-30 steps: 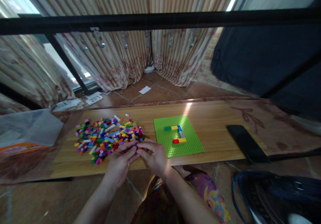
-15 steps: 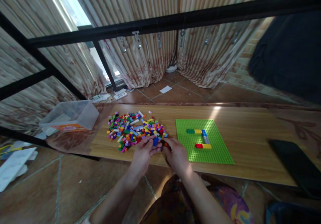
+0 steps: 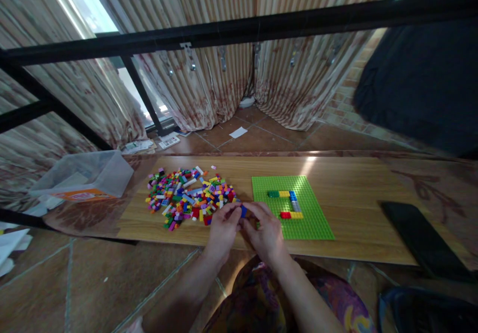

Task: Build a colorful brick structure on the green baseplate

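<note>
Between the fingertips of both hands sits a small blue toy brick (image 3: 244,211), partly covered by the fingers. My left hand (image 3: 222,229) is closed on its left side, beside the front right of a loose pile of colourful bricks (image 3: 182,193). From the right, my right hand (image 3: 266,228) pinches the same brick; its knuckles are near the left edge of a green studded baseplate (image 3: 317,218). A bracket-shaped row stands on that plate: a green brick (image 3: 274,193), a yellow one, a blue one (image 3: 293,195), a grey one (image 3: 295,206), and a red brick (image 3: 286,215) beside another yellow one.
The wooden board (image 3: 351,188) carries pile and plate. A clear plastic bin (image 3: 115,173) with an orange label stands at the left. A dark flat slab (image 3: 421,238) lies at the right. Beyond are a black metal rail (image 3: 224,32) and curtains (image 3: 209,84).
My hands have come together, the right fingers now meeting the blue brick that the left held. The whole view has shifted, so the board and bin appear farther left.
</note>
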`<state>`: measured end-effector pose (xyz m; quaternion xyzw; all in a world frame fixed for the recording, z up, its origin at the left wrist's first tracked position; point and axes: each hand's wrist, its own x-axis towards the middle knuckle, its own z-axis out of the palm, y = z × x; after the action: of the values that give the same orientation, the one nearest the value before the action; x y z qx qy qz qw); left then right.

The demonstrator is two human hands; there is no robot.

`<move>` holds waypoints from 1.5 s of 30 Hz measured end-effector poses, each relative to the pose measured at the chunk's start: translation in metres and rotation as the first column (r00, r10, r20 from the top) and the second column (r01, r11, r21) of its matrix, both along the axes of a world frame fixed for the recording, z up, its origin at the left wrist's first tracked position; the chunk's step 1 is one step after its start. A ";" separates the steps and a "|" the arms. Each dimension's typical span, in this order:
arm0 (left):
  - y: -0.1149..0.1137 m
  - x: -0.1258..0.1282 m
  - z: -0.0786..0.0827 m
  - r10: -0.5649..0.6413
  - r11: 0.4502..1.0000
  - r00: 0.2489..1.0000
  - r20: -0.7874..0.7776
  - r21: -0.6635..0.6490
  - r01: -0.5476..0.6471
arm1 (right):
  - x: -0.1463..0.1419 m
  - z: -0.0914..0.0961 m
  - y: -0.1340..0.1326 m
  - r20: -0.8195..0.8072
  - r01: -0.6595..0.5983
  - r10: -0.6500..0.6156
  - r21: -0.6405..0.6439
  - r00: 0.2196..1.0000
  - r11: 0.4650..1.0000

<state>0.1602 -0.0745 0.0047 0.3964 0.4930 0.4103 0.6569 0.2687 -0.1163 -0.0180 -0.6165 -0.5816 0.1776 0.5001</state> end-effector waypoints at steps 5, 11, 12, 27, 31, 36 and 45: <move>0.000 0.021 -0.009 -0.173 0.970 0.968 -0.183 0.137 0.199 | 0.033 0.003 -0.014 0.153 0.032 -0.026 -0.037 0.988 0.999; 0.002 0.036 -0.017 -0.240 0.741 0.778 -0.580 0.409 0.533 | 0.070 0.000 -0.026 0.430 0.086 -0.042 -0.084 0.902 0.993; 0.002 0.038 -0.017 -0.240 0.708 0.743 -0.625 0.412 0.574 | 0.074 -0.002 -0.027 0.452 0.097 -0.047 -0.089 0.891 0.991; 0.004 0.060 -0.029 -0.173 0.547 0.599 -0.782 0.429 0.719 | 0.091 -0.009 -0.029 0.403 0.231 -0.179 -0.085 0.898 0.969; 0.005 0.065 -0.028 -0.162 0.548 0.593 -0.789 0.428 0.719 | 0.096 -0.006 -0.031 0.361 0.309 -0.260 -0.085 0.896 0.947; 0.005 0.066 -0.027 -0.154 0.569 0.595 -0.789 0.421 0.706 | 0.104 -0.003 -0.033 0.268 0.380 -0.351 -0.064 0.897 0.923; 0.010 0.062 -0.023 -0.133 0.613 0.577 -0.806 0.391 0.687 | 0.110 -0.003 -0.034 0.100 0.461 -0.450 -0.160 0.887 0.873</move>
<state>0.2226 -0.0642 -0.0178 0.8406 0.4046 0.1923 0.3044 0.3791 -0.1503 -0.0209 -0.7835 -0.4162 0.0881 0.4529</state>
